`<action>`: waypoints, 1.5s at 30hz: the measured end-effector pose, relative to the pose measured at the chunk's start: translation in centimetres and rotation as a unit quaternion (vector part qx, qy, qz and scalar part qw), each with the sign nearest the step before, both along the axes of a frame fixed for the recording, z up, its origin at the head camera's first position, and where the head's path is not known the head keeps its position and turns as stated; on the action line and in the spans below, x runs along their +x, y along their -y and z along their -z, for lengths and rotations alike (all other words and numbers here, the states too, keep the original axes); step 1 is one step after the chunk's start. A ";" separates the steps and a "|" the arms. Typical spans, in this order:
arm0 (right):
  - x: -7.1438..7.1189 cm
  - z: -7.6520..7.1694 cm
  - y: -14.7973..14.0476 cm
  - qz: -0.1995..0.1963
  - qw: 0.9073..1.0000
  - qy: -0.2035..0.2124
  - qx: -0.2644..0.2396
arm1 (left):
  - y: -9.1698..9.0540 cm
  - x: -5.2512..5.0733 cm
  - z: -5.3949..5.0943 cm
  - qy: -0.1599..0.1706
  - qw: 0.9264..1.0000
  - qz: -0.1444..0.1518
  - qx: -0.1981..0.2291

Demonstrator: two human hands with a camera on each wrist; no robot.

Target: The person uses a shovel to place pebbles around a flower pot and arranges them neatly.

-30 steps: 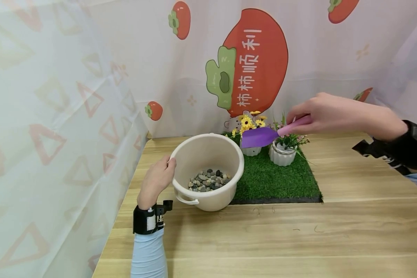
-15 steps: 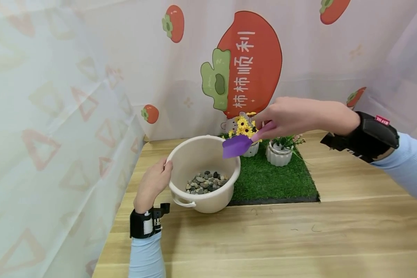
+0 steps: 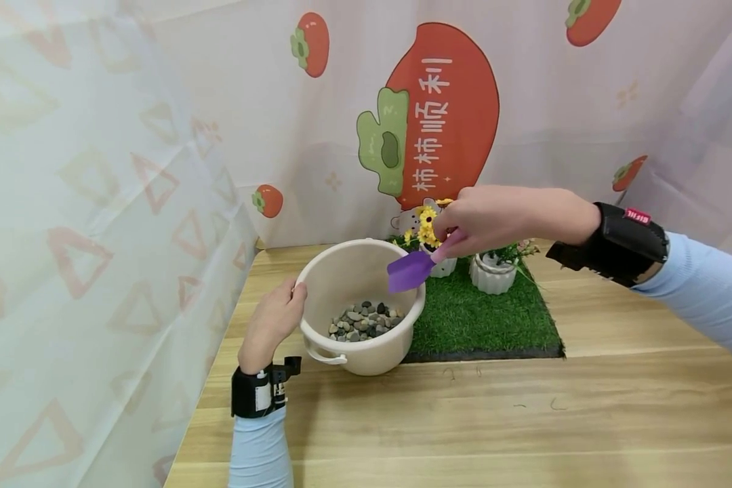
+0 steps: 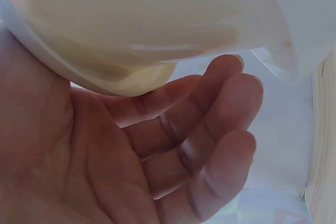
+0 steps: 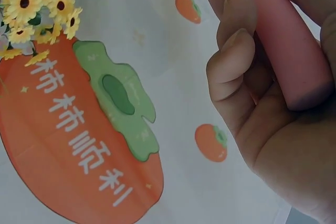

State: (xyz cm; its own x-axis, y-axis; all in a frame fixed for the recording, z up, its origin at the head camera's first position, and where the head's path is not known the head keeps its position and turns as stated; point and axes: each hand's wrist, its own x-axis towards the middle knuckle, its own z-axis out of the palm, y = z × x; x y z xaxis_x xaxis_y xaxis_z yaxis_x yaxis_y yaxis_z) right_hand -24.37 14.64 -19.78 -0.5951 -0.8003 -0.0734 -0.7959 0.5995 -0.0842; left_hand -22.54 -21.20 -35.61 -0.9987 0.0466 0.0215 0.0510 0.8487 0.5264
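Note:
A cream bucket [image 3: 366, 356] stands on the wooden table, with a layer of grey, tan and dark pebbles [image 3: 366, 322] on its bottom. My left hand [image 3: 272, 324] grips the bucket's left rim; in the left wrist view its fingers [image 4: 226, 166] curl beneath the rim. My right hand [image 3: 494, 220] holds a small shovel by its pink handle [image 5: 286, 40]. The shovel's purple blade [image 3: 410, 271] hangs over the bucket's right rim, tilted down towards the inside. No pebbles are visible on the blade.
Right of the bucket lies a green turf mat [image 3: 482, 325]. On it stand a white pot with yellow flowers [image 3: 428, 230], partly behind my right hand, and a white pot with pinkish flowers [image 3: 493, 274]. A printed curtain [image 3: 317, 149] hangs behind the table.
My right hand has moved left and slightly down with the shovel, bringing the blade from above the mat to over the bucket's rim. My left hand keeps its grip.

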 end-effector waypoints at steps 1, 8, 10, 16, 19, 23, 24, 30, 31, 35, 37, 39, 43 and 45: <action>0.0 0.1 0.3 -0.001 1.000 0.000 0.005 | 0.0 0.0 0.0 0.000 1.000 -0.002 -0.002; 0.0 0.6 2.6 -0.009 0.999 -0.017 0.036 | 0.0 0.0 0.1 0.002 1.000 -0.002 -0.001; -0.1 0.7 3.1 -0.016 0.999 -0.025 0.044 | 0.1 0.0 0.1 0.003 1.000 -0.003 0.000; -0.5 1.0 4.6 -0.027 0.997 -0.020 0.067 | 0.2 0.0 0.1 0.005 1.000 -0.005 0.003; -0.7 1.1 5.2 -0.029 0.997 -0.009 0.072 | 0.2 0.0 0.1 0.004 1.000 -0.006 0.003; -0.9 1.5 5.9 -0.037 0.996 -0.005 0.078 | 0.2 0.1 0.0 0.003 1.000 -0.008 0.003; -1.0 1.6 6.1 -0.038 0.996 -0.006 0.081 | 0.2 0.1 0.0 0.004 1.000 -0.008 0.004; -1.2 1.9 6.9 -0.018 0.993 0.008 0.113 | 0.0 0.1 0.1 0.008 1.000 -0.006 0.004; -1.2 1.9 7.1 -0.015 0.993 0.013 0.118 | -0.1 0.1 0.1 0.007 1.000 -0.007 0.004; -1.5 1.9 7.8 0.002 0.991 0.021 0.136 | -0.2 0.2 0.0 0.006 1.000 -0.011 0.012; -1.6 2.1 8.2 0.007 0.990 0.023 0.140 | -0.2 0.2 0.0 0.004 1.000 -0.012 0.013; -1.6 2.2 8.4 0.016 0.989 0.028 0.144 | -0.2 0.2 0.0 0.004 1.000 -0.012 0.012; -1.8 2.7 8.8 0.032 0.987 0.041 0.153 | -0.3 0.3 0.0 0.004 1.000 -0.010 0.012; -1.9 3.0 9.1 0.033 0.986 0.046 0.156 | -0.3 0.3 -0.1 0.008 1.000 -0.012 0.016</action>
